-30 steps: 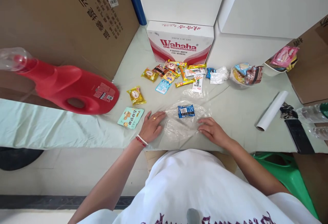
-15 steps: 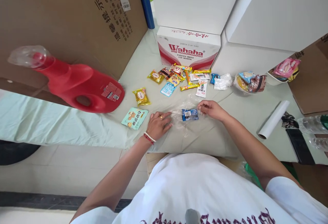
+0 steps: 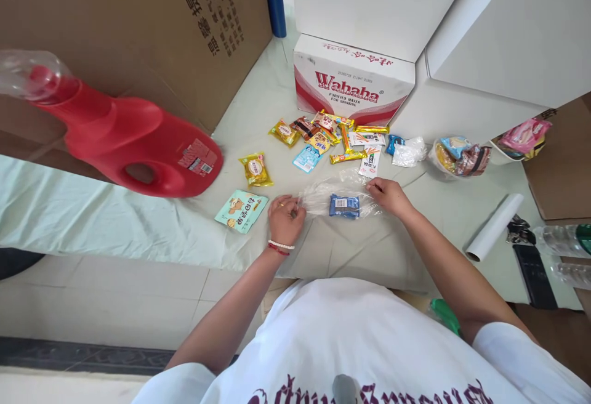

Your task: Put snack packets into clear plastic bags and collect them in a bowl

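Currently, left hand (image 3: 286, 222) and right hand (image 3: 388, 196), nearly closed, are pinching clear film (image 3: 316, 197); a blue packet (image 3: 344, 206) is lying between them, film ends not yet fastened

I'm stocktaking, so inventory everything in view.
Packet: 1, blue, centre
Plastic film: 1, clear, centre
Pouch: 1, mint, left
Snack packets: over ten, mixed, middle
Crumpled plastic: 1, white, right
Bowls: 2, pale, right
Jug: 1, red, left
Cartons: 2, brown, both sides
Wahaha box: 1, white/red, back
Panels: several, white, back
Cylinder: 1, blue, back
Roll: 1, white, right
Unclear cluster: 1, dark, right
Slab: 1, black, right
Bottles: 2, clear, right
Cloth: 1, pale, tabletop
Partial objects: 2, black, green, below
Shirt: 1, white, bottom
Bracelets: 2, white, red, wrist
Left hand: 1, bare, at film
Right hand: 1, bare, at film
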`<action>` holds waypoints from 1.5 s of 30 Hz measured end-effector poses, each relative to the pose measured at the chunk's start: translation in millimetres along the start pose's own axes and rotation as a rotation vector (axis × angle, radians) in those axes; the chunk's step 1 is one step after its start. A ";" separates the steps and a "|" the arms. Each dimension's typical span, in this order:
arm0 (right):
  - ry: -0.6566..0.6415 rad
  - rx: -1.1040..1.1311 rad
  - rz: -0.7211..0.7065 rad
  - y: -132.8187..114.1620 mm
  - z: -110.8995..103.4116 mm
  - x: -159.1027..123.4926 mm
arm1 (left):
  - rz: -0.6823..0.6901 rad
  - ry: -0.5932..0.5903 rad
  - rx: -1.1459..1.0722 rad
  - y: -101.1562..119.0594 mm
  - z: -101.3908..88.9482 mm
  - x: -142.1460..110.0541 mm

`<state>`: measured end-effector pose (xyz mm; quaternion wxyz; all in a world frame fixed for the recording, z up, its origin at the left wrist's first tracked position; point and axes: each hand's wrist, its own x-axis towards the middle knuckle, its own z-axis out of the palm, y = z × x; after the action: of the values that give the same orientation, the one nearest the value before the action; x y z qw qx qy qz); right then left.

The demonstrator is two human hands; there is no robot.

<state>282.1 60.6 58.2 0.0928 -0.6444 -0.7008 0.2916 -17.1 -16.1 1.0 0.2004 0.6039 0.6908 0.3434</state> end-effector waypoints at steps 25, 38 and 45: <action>-0.166 -0.076 -0.240 -63.4 22.2 6.1 | 0.500 -0.339 0.230 71.9 -0.9 -29.6; -0.283 -0.272 -0.155 -73.2 -7.6 74.7 | 0.504 -0.344 0.330 76.8 31.9 -21.9; -0.120 -0.171 -0.445 -68.3 -1.8 4.6 | 0.487 -0.345 0.278 78.8 32.6 -17.5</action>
<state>224.3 65.6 94.6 0.0583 -0.4613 -0.8518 0.2413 63.6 -22.8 32.7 0.1418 0.8223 0.5222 0.1763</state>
